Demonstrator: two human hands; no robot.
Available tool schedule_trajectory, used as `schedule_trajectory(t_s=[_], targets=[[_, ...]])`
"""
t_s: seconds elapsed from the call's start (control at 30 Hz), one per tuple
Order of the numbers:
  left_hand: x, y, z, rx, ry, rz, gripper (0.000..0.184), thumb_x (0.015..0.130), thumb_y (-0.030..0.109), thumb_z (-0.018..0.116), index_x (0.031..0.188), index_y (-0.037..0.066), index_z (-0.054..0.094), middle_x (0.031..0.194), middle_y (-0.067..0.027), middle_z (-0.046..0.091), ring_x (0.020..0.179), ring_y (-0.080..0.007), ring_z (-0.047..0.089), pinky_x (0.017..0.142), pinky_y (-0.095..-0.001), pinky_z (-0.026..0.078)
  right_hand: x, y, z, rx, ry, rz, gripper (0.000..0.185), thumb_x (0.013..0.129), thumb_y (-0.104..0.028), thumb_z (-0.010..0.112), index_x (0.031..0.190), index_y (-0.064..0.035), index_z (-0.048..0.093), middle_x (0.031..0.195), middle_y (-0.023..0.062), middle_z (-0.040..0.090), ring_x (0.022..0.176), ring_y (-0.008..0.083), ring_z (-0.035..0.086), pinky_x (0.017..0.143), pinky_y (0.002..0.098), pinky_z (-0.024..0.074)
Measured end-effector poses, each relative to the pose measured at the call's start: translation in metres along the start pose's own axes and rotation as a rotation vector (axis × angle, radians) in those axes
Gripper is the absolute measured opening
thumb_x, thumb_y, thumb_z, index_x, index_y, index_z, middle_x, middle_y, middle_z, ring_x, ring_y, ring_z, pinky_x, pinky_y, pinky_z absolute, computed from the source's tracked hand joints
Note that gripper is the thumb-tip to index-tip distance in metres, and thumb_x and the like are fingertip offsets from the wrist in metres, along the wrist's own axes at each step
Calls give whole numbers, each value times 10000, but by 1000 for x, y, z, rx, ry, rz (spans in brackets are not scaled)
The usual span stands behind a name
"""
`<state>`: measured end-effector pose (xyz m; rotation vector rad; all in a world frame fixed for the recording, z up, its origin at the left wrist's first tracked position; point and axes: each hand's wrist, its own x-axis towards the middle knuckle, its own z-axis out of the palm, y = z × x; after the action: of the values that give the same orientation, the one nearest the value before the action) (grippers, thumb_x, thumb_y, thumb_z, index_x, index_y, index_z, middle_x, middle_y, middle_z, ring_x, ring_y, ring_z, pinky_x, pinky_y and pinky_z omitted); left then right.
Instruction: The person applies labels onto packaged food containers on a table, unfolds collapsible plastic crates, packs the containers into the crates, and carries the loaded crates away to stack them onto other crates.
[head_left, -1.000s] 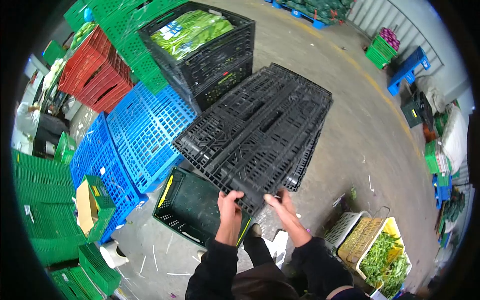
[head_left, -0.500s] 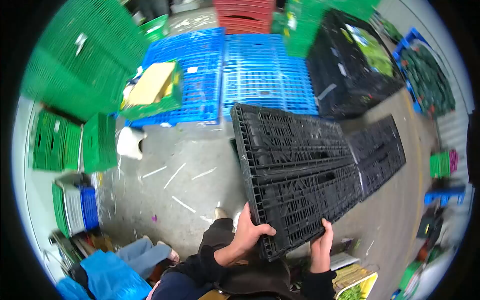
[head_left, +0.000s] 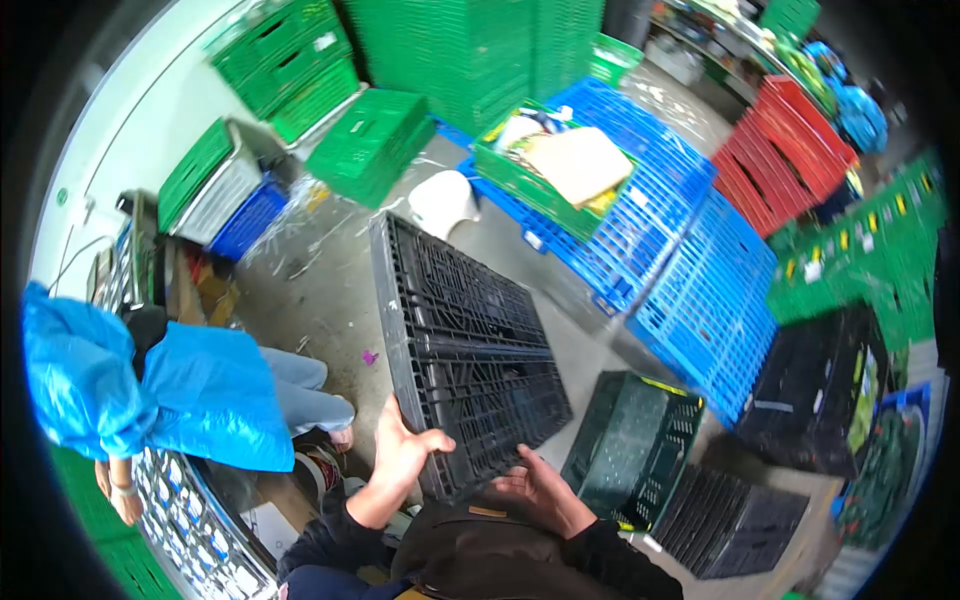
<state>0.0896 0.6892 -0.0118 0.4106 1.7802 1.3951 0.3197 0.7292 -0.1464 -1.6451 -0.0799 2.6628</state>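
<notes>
You have the folded black plastic crate (head_left: 470, 345) tilted just ahead of your hands, its thick ribbed edge running away from you; foreshortening obscures its long axis. Your left hand (head_left: 400, 455), nearer that edge, grips the near corner; your right hand (head_left: 545, 490) holds the near side farther right.

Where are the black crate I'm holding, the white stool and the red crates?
Held black crate (head_left: 475, 350): head view, middle of its slatted face.
White stool (head_left: 440, 200): head view, on its pale body.
Red crates (head_left: 780, 155): head view, mid-stack.
</notes>
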Motion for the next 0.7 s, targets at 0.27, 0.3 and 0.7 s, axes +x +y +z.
schedule_trajectory(t_s=[0.27,0.3,0.7], targets=[[148,84,-88,877,182,299,558,468,183,786,887,-51,501,712,-244,611,719,-419,634,681,-419,513,84,-189,135,-725,-144,-619,346,928,-259,609,1124,25,598,972,112,661,862,194,666,757,309,545],[169,91,-97,977,166,272,539,480,200,768,878,-50,503,739,-252,613,746,-424,631,704,-435,509,92,-214,158,-715,-176,-629,406,937,-261,590,1188,54,536,1047,155,639,926,235,660,799,332,544],[377,111,-204,1304,-332,238,417,587,180,658,935,-7,524,839,-209,614,818,-420,604,697,-492,489,253,-353,433,-277,43,-140,977,747,-512,751,1430,-31,243,1343,267,393,1156,387,501,944,560,464]])
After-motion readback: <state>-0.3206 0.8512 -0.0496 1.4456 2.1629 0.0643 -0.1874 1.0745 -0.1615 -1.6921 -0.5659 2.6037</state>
